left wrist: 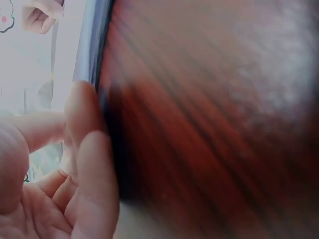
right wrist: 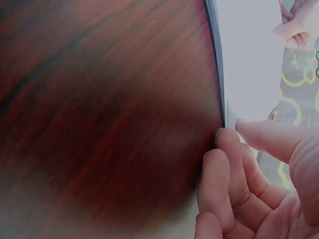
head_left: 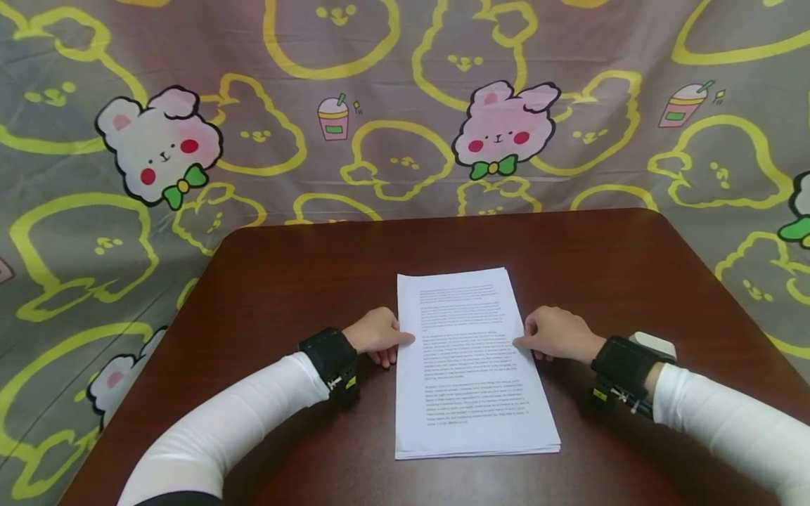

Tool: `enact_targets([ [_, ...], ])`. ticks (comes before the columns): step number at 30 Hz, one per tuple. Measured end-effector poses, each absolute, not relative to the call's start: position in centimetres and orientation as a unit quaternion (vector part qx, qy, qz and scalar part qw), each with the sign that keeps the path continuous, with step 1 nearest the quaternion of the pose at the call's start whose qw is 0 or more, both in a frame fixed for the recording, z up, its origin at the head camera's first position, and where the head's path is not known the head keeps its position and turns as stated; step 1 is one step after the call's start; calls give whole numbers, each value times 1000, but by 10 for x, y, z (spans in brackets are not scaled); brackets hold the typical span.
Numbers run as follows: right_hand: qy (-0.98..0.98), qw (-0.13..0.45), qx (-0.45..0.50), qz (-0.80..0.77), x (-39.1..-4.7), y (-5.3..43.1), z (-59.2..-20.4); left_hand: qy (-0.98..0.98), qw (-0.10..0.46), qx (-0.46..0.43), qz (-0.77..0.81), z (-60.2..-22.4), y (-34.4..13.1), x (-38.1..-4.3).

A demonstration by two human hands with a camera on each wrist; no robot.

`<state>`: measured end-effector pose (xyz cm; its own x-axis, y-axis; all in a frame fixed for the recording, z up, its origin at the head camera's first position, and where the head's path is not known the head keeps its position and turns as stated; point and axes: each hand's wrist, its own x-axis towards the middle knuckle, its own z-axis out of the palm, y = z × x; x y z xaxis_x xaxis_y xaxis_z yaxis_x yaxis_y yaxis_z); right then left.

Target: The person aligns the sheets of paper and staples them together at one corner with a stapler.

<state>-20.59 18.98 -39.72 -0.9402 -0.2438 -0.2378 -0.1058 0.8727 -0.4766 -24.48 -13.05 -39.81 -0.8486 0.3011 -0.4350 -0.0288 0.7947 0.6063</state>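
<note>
A stack of printed paper sheets (head_left: 468, 365) lies on the dark brown table, its lower sheets showing slightly uneven along the near edge. My left hand (head_left: 378, 336) holds the stack's left edge, thumb on the top sheet and curled fingers against the side. On the opposite edge my right hand (head_left: 560, 333) pinches the stack in the same way. The left wrist view shows the left fingers (left wrist: 92, 174) against the paper edge. In the right wrist view the right thumb (right wrist: 271, 137) lies over the white sheet, with the fingertips at its side.
The brown wooden table (head_left: 304, 274) has rounded far corners. Behind it hangs a cloth (head_left: 392, 63) with cartoon prints. Each wrist wears a black strap with a small device, the left strap (head_left: 329, 355) and the right strap (head_left: 623, 365).
</note>
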Motion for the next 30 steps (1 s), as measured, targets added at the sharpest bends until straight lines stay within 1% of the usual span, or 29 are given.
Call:
enact_targets([
  [10,958,142,-87,-234,-205,189,-395,923,235,61,297,-395,-133,-242],
  [14,954,137,-81,-254,-203,192,-393,928,224,73,287,-393,-137,-239],
  [19,936,116,-59,-327,-202,201,-391,936,171,91,294,-389,-147,-233],
  [21,920,120,-47,-371,-201,204,-391,931,159,86,318,-388,-150,-231],
  [25,869,159,-8,-468,-195,204,-389,900,178,60,393,-386,-152,-224],
  [30,815,197,26,-544,-184,194,-380,840,207,-6,501,-380,-144,-215],
])
